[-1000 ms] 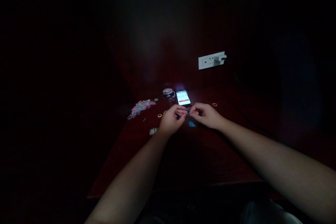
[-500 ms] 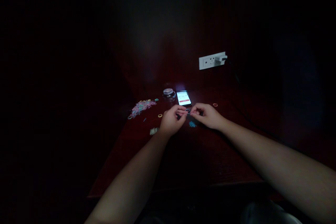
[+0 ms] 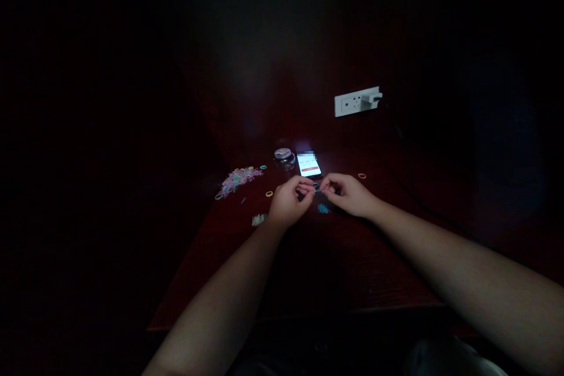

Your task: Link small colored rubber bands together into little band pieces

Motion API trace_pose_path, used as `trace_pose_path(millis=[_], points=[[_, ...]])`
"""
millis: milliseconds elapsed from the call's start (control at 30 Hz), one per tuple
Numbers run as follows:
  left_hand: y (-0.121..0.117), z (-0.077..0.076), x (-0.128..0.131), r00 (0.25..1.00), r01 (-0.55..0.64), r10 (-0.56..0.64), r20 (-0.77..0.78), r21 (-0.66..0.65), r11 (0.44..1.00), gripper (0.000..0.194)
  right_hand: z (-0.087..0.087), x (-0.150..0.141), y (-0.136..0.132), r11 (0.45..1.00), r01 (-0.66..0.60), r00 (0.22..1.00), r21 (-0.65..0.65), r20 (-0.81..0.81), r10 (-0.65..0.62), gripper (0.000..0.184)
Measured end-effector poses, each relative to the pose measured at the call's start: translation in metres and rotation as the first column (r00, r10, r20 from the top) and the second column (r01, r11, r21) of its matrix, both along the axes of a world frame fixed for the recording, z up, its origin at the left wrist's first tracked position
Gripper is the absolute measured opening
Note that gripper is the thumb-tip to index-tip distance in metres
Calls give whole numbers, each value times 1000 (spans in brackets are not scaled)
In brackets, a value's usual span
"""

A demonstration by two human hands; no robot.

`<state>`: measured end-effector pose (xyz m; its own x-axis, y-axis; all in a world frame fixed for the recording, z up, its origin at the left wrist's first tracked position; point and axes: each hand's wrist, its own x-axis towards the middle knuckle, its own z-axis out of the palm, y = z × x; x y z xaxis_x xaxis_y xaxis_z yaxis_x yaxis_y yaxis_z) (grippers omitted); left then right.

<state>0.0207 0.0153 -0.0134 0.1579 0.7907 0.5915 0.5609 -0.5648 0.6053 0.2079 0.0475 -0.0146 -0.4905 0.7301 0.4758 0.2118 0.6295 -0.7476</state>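
Between the fingertips: a thin bluish band [image 3: 318,190] is held above the bench [image 3: 348,270], just short of the phone [image 3: 310,168].
Left grip: by the left hand [image 3: 286,204], one end of the band appears to be pinched between thumb and fingers.
Right grip: by the right hand [image 3: 350,195], the other end appears to be pinched; the exact contact is too small to be made out.
Change: no clear shift of hands or piles is seen over the last second; the band is still held between the hands, so its handling is judged unfinished.
Band's direction: its long axis is laid sideways, from hand to hand, roughly along the near edge of the bench; no front or back end can be told.
Grey-blue ring [image 3: 315,185]: it is seen just beyond the held band, near the phone.
Blue pile [image 3: 323,209]: it is set on the near side of the fingertips.
Pale pile [image 3: 258,220]: it is partly hidden by the left hand.
Mixed pile [image 3: 238,181]: it is spread farther left, with a yellow ring [image 3: 269,194] lying between it and the left hand.
Jar [image 3: 284,160]: it is placed upright, just left of the phone.
Orange ring [image 3: 362,175]: it is left alone beyond the right hand.
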Motion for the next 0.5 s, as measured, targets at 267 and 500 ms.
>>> trace_pose_path(millis=[267, 500], points=[[-2, 2, 1, 999, 31, -31, -19, -5, 1000, 21, 1, -1, -1, 1000, -12, 1000, 7, -1, 12, 10], [-2, 0, 1, 999, 48, -48, -17, -26, 999, 22, 3, 0, -3, 999, -27, 999, 20, 30, 26, 10]])
